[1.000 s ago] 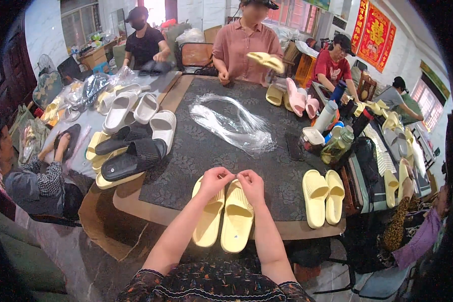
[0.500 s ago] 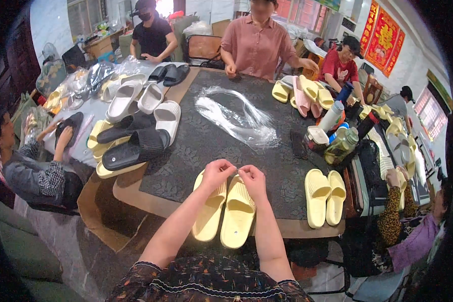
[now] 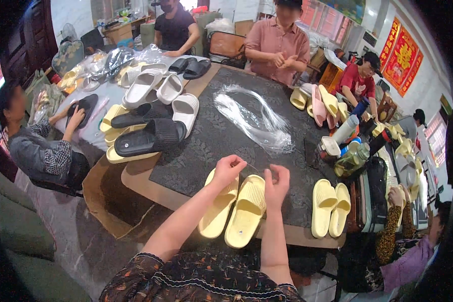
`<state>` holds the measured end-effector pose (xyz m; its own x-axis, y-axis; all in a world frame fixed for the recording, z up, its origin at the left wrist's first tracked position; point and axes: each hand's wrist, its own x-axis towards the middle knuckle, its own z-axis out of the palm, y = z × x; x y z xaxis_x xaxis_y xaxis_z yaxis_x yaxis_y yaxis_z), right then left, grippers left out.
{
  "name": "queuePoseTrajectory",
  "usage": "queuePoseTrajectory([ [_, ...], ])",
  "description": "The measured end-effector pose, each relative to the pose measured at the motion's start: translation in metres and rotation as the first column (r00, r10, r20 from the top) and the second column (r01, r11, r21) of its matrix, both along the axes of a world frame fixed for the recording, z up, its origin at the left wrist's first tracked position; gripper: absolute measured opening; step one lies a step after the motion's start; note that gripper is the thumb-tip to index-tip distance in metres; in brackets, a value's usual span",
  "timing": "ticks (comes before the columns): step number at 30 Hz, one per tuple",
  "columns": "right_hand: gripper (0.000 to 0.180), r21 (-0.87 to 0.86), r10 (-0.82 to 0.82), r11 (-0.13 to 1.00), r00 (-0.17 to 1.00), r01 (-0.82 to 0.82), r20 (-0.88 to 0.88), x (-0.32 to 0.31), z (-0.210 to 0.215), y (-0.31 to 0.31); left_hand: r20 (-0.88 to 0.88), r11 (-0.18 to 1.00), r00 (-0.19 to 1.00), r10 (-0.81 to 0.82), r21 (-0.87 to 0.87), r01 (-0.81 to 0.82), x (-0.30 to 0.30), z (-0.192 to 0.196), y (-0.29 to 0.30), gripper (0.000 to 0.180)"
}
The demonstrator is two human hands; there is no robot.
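A pair of yellow ribbed slide slippers lies at the table's near edge below my hands, toes away from me. My left hand (image 3: 229, 169) is closed in a pinch above the left slipper (image 3: 215, 214), with a thin clear strand (image 3: 252, 167) sticking out from its fingertips toward the right. My right hand (image 3: 278, 185) hovers beside the toe of the right slipper (image 3: 245, 211), thumb and fingers apart, and nothing shows in it. Farther back on the dark mat lies a looped bundle of clear thin strands (image 3: 251, 118).
Another yellow pair (image 3: 329, 209) stands to the right. Black, white and yellow slippers (image 3: 146, 138) pile up at the left. Bottles and jars (image 3: 352, 158) crowd the right side, with pink and yellow slippers (image 3: 323, 103) behind. Several co-workers surround the table (image 3: 302, 239).
My hands, fingertips together before, have drawn apart, and the right hand's fingers have spread. The view has shifted. The person across has brought both hands together.
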<state>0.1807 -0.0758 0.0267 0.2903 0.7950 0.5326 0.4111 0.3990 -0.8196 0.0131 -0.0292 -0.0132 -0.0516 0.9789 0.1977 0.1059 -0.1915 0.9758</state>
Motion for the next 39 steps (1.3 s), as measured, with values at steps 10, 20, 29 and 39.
queuePoseTrajectory([
  [10, 0.05, -0.674, 0.525, 0.737, 0.676, -0.057, 0.517, -0.016, 0.054, -0.099, 0.101, 0.999, 0.995, 0.009, -0.044, -0.005, -0.006, 0.001, 0.002, 0.013],
  [20, 0.043, -0.429, 0.272, 0.902, 0.72, 0.039, 0.638, -0.045, -0.026, -0.063, -0.248, 0.952, 0.962, -0.115, 0.248, 0.178, -0.047, 0.044, -0.002, 0.023],
  [29, 0.041, -0.381, 0.228, 0.924, 0.765, 0.024, 0.602, -0.048, -0.027, -0.066, -0.538, 0.689, 0.44, 0.719, 0.639, -0.344, -0.235, 0.088, -0.005, 0.051],
  [39, 0.043, -0.383, 0.228, 0.923, 0.754, 0.034, 0.616, -0.052, -0.029, -0.066, -0.793, 0.856, 0.37, 0.484, 0.34, -0.39, -0.332, 0.058, 0.05, 0.074],
])
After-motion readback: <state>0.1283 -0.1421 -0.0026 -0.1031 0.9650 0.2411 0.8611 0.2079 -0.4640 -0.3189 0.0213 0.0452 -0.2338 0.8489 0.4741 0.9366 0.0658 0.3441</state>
